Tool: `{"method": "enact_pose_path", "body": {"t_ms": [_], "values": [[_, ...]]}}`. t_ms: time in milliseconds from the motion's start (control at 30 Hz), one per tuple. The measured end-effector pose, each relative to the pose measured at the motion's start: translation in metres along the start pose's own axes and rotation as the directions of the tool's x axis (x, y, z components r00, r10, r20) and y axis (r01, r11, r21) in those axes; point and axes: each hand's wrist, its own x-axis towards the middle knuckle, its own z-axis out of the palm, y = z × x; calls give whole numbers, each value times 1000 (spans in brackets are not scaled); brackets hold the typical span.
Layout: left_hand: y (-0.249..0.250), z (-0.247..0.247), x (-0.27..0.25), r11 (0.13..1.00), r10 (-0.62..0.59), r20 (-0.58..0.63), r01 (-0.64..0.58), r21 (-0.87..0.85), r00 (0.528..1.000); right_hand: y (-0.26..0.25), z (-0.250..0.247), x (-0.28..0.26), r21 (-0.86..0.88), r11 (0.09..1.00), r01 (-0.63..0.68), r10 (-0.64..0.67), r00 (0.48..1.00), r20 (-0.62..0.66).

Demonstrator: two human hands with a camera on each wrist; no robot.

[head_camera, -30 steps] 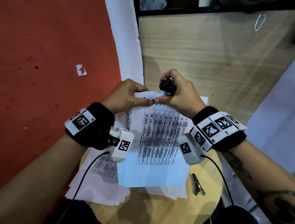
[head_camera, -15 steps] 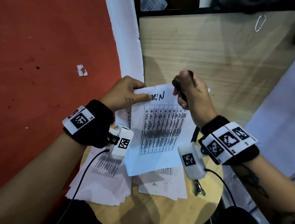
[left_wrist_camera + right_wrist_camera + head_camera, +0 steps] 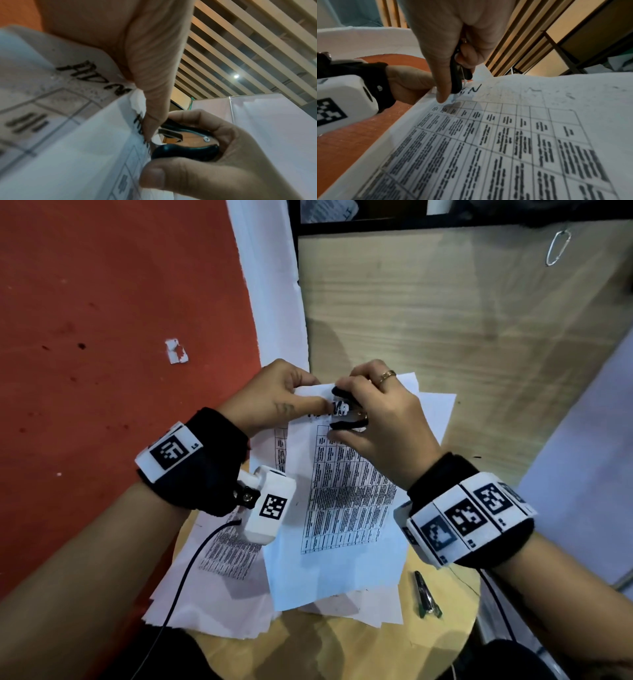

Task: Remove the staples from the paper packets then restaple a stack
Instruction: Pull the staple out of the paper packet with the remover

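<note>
At top corner of the printed white paper packet point(image 3: 346, 501), held above round wooden table point(image 3: 455, 631): pinched by left hand point(image 3: 274, 402); black claw staple remover point(image 3: 349, 414) clamped in right hand point(image 3: 380, 419). Staple-pulling step judged underway; a squeeze and a pull are called for next.

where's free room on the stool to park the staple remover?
Bare wood shows on the round wooden top along its near rim, below the loose sheets, beside the small metal tool. Elsewhere paper covers it; both hands crowd the packet's far edge.
</note>
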Motion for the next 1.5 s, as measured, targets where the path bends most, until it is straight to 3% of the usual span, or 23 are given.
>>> {"method": "enact_pose_path", "body": {"t_ms": [267,467,1133,1500], "values": [[2,0,0,999,-27,18,27,-20,999,-5,-5,8,-54,998,27,-19,991,133],[4,0,-2,997,-16,34,19,-77,999,-5,-6,10,-57,998,34,-25,987,156],[5,1,-10,994,-33,5,33,-103,999,-3,6,11,-91,995,36,-26,994,106],[6,-3,-14,960,-96,76,113,-255,992,2,7,6,128,990,-57,63,997,-45]]}}
